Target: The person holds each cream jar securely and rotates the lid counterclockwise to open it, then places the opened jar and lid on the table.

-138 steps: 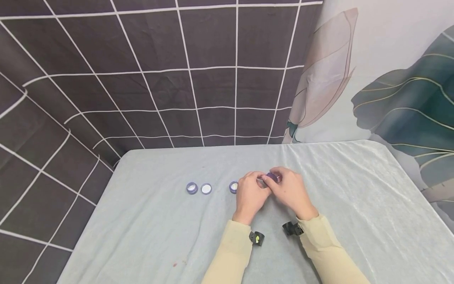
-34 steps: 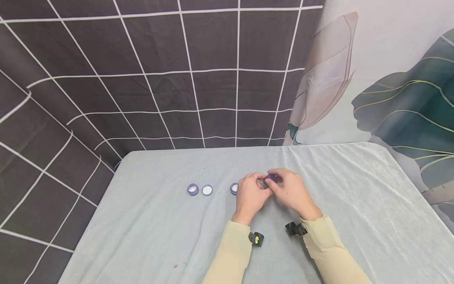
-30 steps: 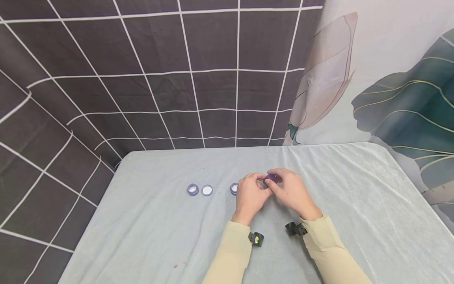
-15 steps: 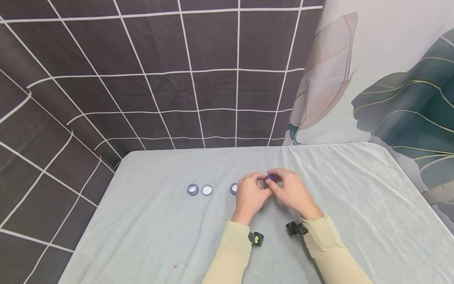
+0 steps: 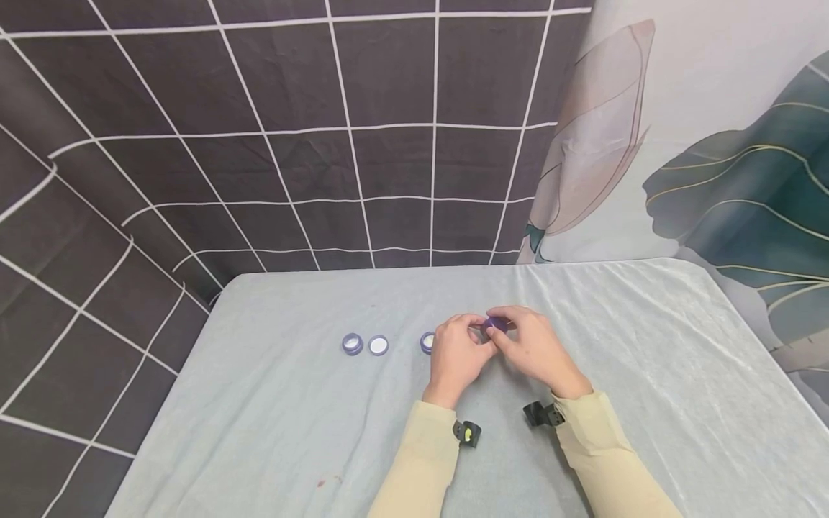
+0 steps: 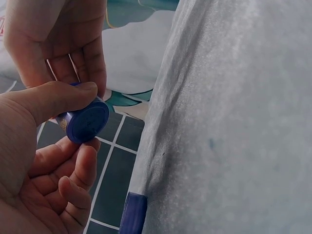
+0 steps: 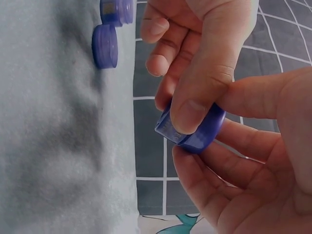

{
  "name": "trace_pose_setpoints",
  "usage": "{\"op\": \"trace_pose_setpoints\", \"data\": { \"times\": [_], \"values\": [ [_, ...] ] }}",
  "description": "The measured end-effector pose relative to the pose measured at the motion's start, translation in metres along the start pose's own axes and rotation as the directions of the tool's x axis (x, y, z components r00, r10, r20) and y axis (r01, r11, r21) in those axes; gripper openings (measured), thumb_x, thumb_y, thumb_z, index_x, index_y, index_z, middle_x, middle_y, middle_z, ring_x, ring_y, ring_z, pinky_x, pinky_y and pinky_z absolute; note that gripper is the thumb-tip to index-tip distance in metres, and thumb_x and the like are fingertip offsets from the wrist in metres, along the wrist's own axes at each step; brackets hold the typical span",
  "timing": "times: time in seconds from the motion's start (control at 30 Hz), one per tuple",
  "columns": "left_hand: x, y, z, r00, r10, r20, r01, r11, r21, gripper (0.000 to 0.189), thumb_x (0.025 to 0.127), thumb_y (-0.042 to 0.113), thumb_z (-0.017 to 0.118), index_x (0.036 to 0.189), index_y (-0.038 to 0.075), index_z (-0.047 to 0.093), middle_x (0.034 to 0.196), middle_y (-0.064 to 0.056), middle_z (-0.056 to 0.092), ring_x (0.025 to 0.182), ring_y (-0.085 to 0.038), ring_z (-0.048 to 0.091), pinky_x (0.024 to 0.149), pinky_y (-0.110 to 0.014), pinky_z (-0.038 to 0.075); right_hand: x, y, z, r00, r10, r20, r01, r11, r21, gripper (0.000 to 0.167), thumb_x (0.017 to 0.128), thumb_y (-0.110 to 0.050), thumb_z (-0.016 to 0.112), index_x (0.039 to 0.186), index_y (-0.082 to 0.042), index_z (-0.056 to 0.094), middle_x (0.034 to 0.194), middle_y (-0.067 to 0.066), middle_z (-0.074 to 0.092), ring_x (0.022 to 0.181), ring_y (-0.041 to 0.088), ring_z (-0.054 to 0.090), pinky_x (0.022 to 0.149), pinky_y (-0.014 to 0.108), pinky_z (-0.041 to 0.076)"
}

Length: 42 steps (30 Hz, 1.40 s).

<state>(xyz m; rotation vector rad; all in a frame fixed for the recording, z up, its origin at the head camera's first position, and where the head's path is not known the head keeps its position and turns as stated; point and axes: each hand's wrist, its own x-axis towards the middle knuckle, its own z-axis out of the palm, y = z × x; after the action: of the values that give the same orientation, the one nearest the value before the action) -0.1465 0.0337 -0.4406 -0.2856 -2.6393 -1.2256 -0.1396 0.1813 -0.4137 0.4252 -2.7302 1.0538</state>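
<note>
A small purple jar [image 5: 495,326] with a round lid is held between both hands above the table, tilted. My left hand [image 5: 458,357] pinches it, and in the right wrist view the left thumb [image 7: 189,116] presses on the paler, labelled part. My right hand [image 5: 534,350] grips its wider purple end with thumb and fingers. The left wrist view shows a flat blue disc end of the jar [image 6: 89,123]. Beside my left hand an open purple jar [image 5: 426,342] with pale contents stands partly hidden. Whether the held jar's lid is loose, I cannot tell.
Left of the hands, another open purple jar [image 5: 352,344] stands next to a round piece with a white face [image 5: 378,345], likely a lid. A grey-blue velvety cloth [image 5: 272,403] covers the table. Dark gridded fabric [image 5: 278,165] hangs behind, with a leaf-patterned curtain [image 5: 732,173] at right.
Both hands stay in the same place and keep hold of the jar. The right wrist has shifted slightly right and the held jar's tilt has changed a little. The other jars have not moved.
</note>
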Motion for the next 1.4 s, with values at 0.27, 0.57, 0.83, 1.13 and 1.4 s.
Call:
{"op": "trace_pose_setpoints", "data": {
  "times": [0.27,0.57,0.83,1.13,1.4],
  "values": [
    [0.0016,-0.0006,0.0006,1.000,0.002,0.005,-0.002,1.000,-0.012,0.029,0.074,0.031,0.085,0.097,0.014,0.077,0.071,0.007,0.064,0.064,0.001,0.055,0.067,-0.024,0.046,0.0005,0.0024,-0.0010,1.000,-0.013,0.014,0.013,1.000,0.009,0.028,0.089,-0.007,0.068,0.115,0.003,0.070,0.108,0.018,0.072,0.090,0.032,0.070,0.086,0.051,0.052],
    [0.0024,-0.0010,0.0005,1.000,0.010,0.006,-0.010,1.000,-0.017,0.029,0.073,0.028,0.085,0.096,0.013,0.077,0.070,0.007,0.063,0.063,0.001,0.054,0.066,-0.023,0.045,0.0012,0.0026,-0.0025,0.999,-0.032,0.015,0.032,0.999,0.033,0.026,0.090,-0.005,0.068,0.115,0.002,0.070,0.111,0.017,0.072,0.094,0.032,0.071,0.088,0.050,0.052],
    [0.0020,-0.0012,0.0006,1.000,0.008,0.017,-0.008,1.000,-0.014,0.030,0.073,0.028,0.086,0.097,0.013,0.077,0.071,0.007,0.064,0.063,0.001,0.054,0.066,-0.023,0.045,0.0009,0.0031,-0.0035,0.999,-0.027,0.028,0.026,0.999,0.037,0.027,0.089,-0.003,0.067,0.115,0.002,0.070,0.112,0.017,0.072,0.096,0.033,0.071,0.089,0.051,0.052],
    [0.0004,-0.0006,0.0005,1.000,0.002,0.023,-0.002,1.000,-0.012,0.031,0.073,0.028,0.086,0.098,0.013,0.076,0.072,0.005,0.066,0.063,0.000,0.055,0.067,-0.024,0.046,-0.0001,0.0026,-0.0042,1.000,-0.006,0.031,0.004,0.999,0.047,0.028,0.090,-0.003,0.066,0.117,0.003,0.069,0.112,0.018,0.072,0.100,0.036,0.070,0.092,0.052,0.050],
    [0.0005,-0.0013,0.0008,0.999,0.033,-0.001,-0.033,0.999,0.005,0.027,0.074,0.026,0.084,0.097,0.012,0.076,0.070,0.006,0.064,0.064,-0.001,0.055,0.067,-0.024,0.046,-0.0016,-0.0031,0.0013,0.999,0.032,-0.034,-0.031,0.999,0.024,0.035,0.093,-0.018,0.070,0.118,0.006,0.067,0.114,0.022,0.070,0.097,0.037,0.069,0.088,0.052,0.052]
  ]
}}
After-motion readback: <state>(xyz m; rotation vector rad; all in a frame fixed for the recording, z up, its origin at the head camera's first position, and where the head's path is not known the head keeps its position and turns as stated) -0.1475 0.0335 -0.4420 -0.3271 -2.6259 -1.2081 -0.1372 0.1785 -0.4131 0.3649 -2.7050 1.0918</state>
